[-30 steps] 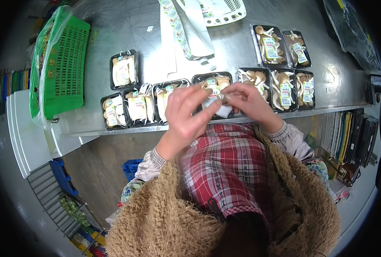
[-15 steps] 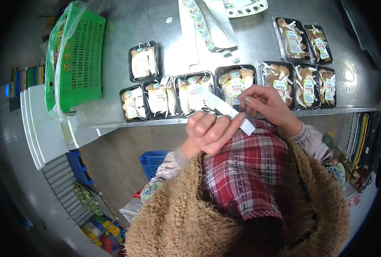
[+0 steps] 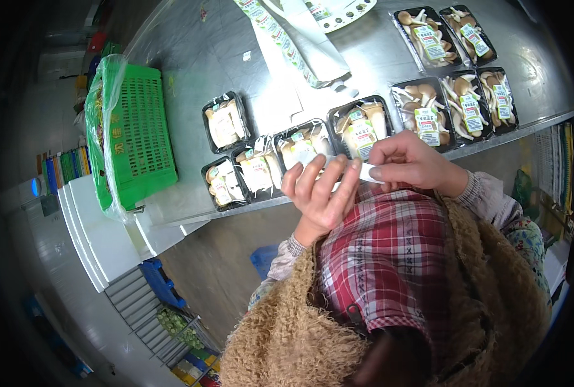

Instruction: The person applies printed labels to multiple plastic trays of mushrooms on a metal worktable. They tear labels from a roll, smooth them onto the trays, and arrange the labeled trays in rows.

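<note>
A white paper strip, apparently a label strip (image 3: pixel 368 173), runs between my hands above the table's front edge. My left hand (image 3: pixel 322 197) holds it, its fingers bent over the strip and hiding much of it. My right hand (image 3: pixel 412 164) pinches the strip's right end between thumb and fingers. Just beyond them stands a black film-wrapped tray of mushrooms (image 3: pixel 358 126) with a label on top. To its left are more mushroom trays (image 3: pixel 303 147) in a row, and one tray (image 3: pixel 225 122) sits behind that row.
Several labelled trays of brown mushrooms (image 3: pixel 427 106) stand on the right of the metal table (image 3: pixel 190 48). A white folded label sheet (image 3: pixel 300 48) and a white perforated piece (image 3: pixel 345 14) lie at the back. A green plastic basket (image 3: pixel 142 129) stands left.
The strip, stretched out before, is now mostly behind my left fingers. My right hand has come to its end and pinches it. The view has turned somewhat.
</note>
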The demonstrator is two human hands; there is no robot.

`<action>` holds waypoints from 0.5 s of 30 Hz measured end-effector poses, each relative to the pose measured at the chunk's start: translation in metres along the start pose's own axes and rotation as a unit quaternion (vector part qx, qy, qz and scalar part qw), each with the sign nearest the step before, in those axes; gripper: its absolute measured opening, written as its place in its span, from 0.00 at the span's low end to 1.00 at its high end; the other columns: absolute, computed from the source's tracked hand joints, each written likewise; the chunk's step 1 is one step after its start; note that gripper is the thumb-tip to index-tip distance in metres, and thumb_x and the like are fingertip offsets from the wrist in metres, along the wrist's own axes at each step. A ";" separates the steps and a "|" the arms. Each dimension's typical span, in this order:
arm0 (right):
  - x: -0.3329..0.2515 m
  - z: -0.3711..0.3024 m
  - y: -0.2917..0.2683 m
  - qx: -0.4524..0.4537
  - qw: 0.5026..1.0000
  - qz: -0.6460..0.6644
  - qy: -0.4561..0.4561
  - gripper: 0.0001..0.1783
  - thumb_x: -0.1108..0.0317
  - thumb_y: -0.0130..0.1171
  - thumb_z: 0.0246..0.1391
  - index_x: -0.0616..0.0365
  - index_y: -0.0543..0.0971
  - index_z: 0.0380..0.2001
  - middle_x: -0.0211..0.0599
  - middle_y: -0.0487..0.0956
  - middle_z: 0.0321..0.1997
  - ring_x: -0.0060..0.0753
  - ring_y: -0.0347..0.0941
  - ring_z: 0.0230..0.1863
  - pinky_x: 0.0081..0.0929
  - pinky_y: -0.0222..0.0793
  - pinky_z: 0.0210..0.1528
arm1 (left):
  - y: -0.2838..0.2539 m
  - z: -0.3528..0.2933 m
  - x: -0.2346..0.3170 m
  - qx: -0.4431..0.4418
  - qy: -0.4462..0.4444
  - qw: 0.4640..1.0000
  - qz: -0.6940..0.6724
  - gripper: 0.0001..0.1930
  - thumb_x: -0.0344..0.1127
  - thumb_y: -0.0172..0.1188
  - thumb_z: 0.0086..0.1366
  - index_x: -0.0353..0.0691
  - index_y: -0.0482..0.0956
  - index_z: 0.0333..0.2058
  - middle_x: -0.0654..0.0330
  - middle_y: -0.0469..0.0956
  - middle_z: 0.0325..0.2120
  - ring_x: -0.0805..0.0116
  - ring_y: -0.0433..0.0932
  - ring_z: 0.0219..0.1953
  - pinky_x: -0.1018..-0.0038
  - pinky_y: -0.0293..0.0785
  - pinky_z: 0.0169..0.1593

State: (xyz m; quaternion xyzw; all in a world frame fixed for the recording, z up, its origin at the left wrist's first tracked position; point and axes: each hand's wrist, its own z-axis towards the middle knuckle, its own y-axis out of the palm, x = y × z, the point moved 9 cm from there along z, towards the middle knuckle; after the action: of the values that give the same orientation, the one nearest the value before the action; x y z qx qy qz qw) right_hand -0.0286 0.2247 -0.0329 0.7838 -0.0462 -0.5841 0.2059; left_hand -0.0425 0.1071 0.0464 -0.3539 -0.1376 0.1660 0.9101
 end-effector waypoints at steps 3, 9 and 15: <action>-0.005 0.001 -0.008 0.035 0.999 0.010 0.010 0.11 0.65 0.53 0.61 0.62 0.75 0.29 0.28 0.77 0.23 0.15 0.73 0.23 0.13 0.66 0.24 | 0.030 -0.002 -0.023 -0.073 -0.116 0.966 -0.218 0.08 0.27 0.65 0.51 0.36 0.80 0.33 0.57 0.76 0.29 0.60 0.74 0.33 0.65 0.67 0.42; -0.033 -0.011 -0.027 0.134 0.957 -0.224 -0.124 0.12 0.71 0.57 0.55 0.63 0.76 0.42 0.33 0.77 0.35 0.17 0.73 0.30 0.16 0.69 0.32 | 0.091 -0.059 -0.035 -0.209 -0.513 0.603 -0.574 0.10 0.22 0.60 0.60 0.32 0.80 0.41 0.67 0.77 0.27 0.83 0.71 0.28 0.84 0.67 0.34; -0.016 -0.017 -0.033 0.145 0.951 -0.251 -0.110 0.13 0.72 0.60 0.52 0.62 0.77 0.42 0.34 0.79 0.32 0.18 0.74 0.28 0.17 0.69 0.29 | 0.096 -0.057 -0.020 -0.241 -0.535 0.550 -0.594 0.08 0.24 0.57 0.62 0.32 0.80 0.40 0.69 0.76 0.26 0.84 0.70 0.29 0.84 0.65 0.33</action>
State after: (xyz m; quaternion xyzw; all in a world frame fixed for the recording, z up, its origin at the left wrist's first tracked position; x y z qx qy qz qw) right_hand -0.0233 0.2642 -0.0265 0.7222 0.0450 -0.6868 -0.0694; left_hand -0.0596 0.1319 -0.0629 -0.2438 -0.8126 -0.2935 0.4406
